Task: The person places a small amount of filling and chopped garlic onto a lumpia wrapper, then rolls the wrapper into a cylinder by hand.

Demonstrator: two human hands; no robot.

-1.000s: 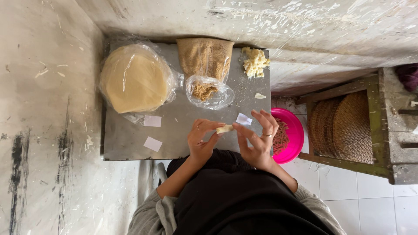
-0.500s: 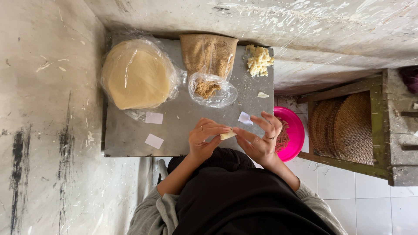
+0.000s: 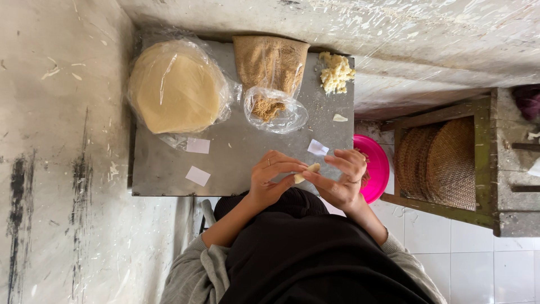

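My left hand (image 3: pixel 273 179) and my right hand (image 3: pixel 340 178) meet over the near edge of a grey metal table (image 3: pixel 242 157). Between their fingertips they pinch a small pale folded piece of dough (image 3: pixel 305 171). A ring shows on my left hand. Farther back on the table lie a stack of round pale wrappers in clear plastic (image 3: pixel 175 87), an open plastic bag of brown crumbly filling (image 3: pixel 271 70) and a heap of pale yellow crumbs (image 3: pixel 336 72).
Small white paper squares (image 3: pixel 197 175) lie on the table. A pink plastic bowl (image 3: pixel 376 168) sits just right of my right hand, below the table edge. Woven round trays (image 3: pixel 444 163) stand in a wooden frame to the right. Scuffed walls enclose the left and far sides.
Both hands have kept working the dough piece, folding it a little more between the fingertips. Nothing on the table has moved.
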